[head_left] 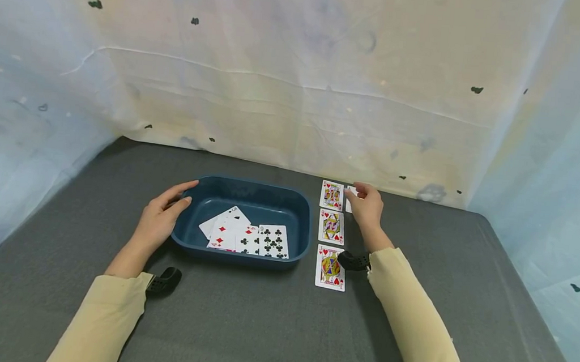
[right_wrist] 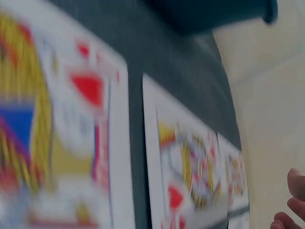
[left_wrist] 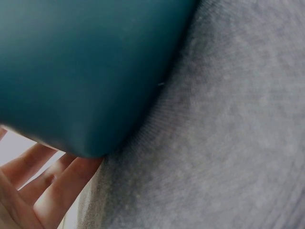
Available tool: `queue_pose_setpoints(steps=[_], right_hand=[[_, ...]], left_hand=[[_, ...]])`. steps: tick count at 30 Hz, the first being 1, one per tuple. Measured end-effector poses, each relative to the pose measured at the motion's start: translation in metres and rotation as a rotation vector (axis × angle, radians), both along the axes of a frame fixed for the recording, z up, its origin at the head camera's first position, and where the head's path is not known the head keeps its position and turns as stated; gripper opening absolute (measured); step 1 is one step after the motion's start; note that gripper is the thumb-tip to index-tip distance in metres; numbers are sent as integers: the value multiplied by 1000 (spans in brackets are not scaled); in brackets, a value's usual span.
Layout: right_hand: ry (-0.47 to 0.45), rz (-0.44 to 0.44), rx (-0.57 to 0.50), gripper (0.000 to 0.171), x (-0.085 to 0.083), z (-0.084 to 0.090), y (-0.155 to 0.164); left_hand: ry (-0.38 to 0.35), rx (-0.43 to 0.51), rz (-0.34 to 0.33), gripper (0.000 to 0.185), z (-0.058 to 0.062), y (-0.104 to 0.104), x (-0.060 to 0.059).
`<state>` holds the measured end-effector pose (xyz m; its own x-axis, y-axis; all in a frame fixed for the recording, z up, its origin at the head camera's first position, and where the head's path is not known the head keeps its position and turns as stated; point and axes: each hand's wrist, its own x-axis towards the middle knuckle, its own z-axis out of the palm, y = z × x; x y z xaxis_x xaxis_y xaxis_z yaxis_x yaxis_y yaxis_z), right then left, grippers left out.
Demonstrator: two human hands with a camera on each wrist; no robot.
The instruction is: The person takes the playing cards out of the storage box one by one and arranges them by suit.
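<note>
My left hand [head_left: 156,219] rests at the left end of a dark blue plastic tub [head_left: 303,222]. Its thumb and forefinger touch the rim; in the left wrist view, extended fingers [left_wrist: 62,191] lie against the outer wall. Loose playing cards, among them a nine of clubs [head_left: 273,241] and a four of diamonds [head_left: 221,237], lie face up inside. Over a partly covered card [head_left: 349,201] hovers my right hand [head_left: 366,210], fingers loosely bent and thumb apart from them. Left of that card is the king of hearts [head_left: 331,195].
Below the king, in a column, lie the queen of hearts [head_left: 332,227] and the jack of hearts [head_left: 331,268], its right edge under the right wrist's black strap [head_left: 354,261]. A grey cloth [head_left: 238,324] covers the table; pale curtains [head_left: 296,107] hang behind and beside it.
</note>
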<state>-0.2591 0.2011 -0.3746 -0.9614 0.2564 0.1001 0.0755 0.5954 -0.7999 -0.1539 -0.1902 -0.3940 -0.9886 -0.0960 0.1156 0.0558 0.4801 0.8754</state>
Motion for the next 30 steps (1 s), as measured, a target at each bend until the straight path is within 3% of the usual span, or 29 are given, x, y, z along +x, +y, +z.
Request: queue_pose_setpoints(steps=[16,21,30], right_hand=[[84,194,-475,37,32,40,-85],[38,264,-496,35,44,44,-115],[-123,395,-389,40,60,35,-162]], left_hand=[[13,-4,1,43,0,5,-3],[23,4,2,43,-2,5,-4],[17,-8,5,43,-1,5,-5]])
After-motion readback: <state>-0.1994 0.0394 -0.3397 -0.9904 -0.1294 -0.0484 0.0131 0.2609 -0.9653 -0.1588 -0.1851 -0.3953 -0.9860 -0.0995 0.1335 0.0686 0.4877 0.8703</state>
